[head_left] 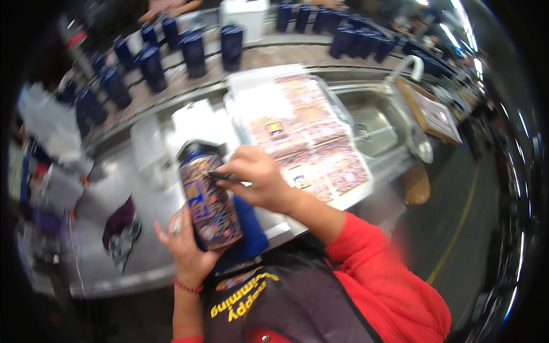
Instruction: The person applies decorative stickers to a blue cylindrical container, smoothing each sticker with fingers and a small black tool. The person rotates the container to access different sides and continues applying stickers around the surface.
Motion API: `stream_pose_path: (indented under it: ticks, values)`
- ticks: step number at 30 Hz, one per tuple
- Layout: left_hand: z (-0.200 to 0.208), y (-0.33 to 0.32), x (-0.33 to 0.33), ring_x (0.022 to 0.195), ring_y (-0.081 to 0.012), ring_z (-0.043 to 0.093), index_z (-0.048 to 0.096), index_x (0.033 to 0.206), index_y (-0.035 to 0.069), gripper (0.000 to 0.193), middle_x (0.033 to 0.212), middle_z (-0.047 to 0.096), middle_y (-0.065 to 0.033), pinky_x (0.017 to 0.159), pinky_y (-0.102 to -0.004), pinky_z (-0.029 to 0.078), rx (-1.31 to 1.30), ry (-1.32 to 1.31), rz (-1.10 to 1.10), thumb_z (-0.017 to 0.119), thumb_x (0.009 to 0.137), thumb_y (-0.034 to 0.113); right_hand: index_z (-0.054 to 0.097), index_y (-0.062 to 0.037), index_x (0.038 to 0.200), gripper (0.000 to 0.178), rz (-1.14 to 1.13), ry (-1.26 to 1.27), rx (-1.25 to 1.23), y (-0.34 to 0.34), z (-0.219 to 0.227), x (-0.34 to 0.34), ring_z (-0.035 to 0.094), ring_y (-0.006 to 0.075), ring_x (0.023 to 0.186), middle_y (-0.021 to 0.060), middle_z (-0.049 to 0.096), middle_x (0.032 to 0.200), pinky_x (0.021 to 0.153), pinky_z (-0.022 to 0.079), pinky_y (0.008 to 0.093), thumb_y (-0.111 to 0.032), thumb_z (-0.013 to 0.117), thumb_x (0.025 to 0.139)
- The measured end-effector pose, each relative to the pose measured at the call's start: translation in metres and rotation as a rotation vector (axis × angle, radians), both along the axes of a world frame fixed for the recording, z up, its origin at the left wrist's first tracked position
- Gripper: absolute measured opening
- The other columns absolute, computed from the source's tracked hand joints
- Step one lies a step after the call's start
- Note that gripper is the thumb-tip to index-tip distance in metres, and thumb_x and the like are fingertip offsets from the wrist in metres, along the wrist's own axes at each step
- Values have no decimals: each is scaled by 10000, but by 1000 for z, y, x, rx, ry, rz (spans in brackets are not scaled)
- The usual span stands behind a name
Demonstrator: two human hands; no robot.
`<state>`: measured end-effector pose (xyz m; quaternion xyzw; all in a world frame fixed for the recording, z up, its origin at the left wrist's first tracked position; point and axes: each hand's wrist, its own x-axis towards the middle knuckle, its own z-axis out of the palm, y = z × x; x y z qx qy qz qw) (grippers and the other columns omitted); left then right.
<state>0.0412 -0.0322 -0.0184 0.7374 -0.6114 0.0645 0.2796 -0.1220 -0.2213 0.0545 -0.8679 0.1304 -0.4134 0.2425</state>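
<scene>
- Probably stiff, fairly weighty and smooth, the patterned jar (pixel 213 208) could slip or chip; best held round its lower body.
- It sits tilted between 2 hands: left hand (pixel 191 251) grasps its lower left side; right hand (pixel 257 176) pinches a dark slim tool (pixel 224 176) at its upper face.
- Blue cloth (pixel 249 231) just beside; printed sheets (pixel 320 151) beyond, rightward.

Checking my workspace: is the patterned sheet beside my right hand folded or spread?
Spread: the patterned sheet lies flat, several printed panels showing face up at once.
</scene>
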Motion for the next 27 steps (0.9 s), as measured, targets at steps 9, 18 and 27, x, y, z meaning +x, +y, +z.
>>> stream_pose_path:
  ticks: [9,18,27]
  values:
    - [-10,6,0,1369,-378,476,346,1546,-26,1156,1433,544,-197,1214,-646,63,49,-15,46,817,717,628,643,-118,867,183,142,-97,26,15,-39,-5,602,290,835,87,572,854,742,434,426,-173,782,762]
    - [-5,8,5,1331,-377,476,481,1462,28,1037,1364,576,-175,1194,-661,57,130,154,-11,877,655,545,649,-130,919,223,-98,-2,-67,23,-5,-16,584,275,848,51,550,878,727,417,404,-152,781,741]
    - [-12,2,-7,1363,-389,418,413,1494,-42,1159,1364,569,-211,1173,-654,101,-10,321,15,853,659,630,722,-78,994,300,-63,17,-106,36,-23,-8,578,265,755,59,563,805,671,445,386,-87,828,713]
